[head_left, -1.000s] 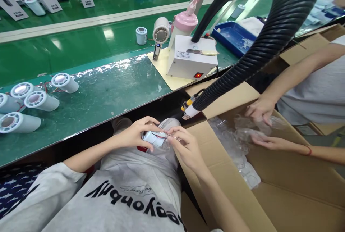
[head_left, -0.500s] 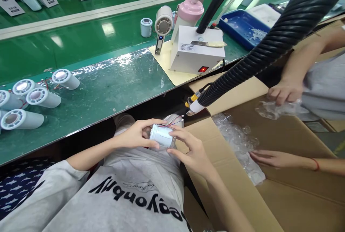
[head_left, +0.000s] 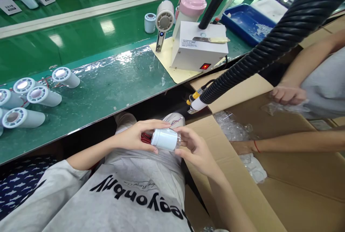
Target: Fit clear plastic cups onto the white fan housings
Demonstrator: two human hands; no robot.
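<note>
Above my lap, a light-blue cylindrical housing (head_left: 165, 139) lies on its side between my two hands. My left hand (head_left: 142, 135) grips its left end, with red wires (head_left: 146, 137) showing beside the palm. At the other end my right hand (head_left: 192, 145) closes its fingers around the rim, where clear plastic (head_left: 178, 141) sticks out. Thin wires run above the housing near the fingertips. Just to the right hangs the white nozzle (head_left: 197, 105) of a black corrugated hose (head_left: 242, 67).
Several similar housings (head_left: 44, 96) lie on the green bench (head_left: 113, 91) at left. A white machine (head_left: 199, 50) with a knife (head_left: 211, 40) on top stands beside a handheld fan (head_left: 165, 16). A cardboard box (head_left: 299, 196) holds clear plastic pieces (head_left: 253, 167); a co-worker's hand (head_left: 242, 148) reaches in.
The housing has turned in my hands: its wires have gone from the right side to the left, and the clear plastic end now shows at right. The co-worker's lower hand has moved left.
</note>
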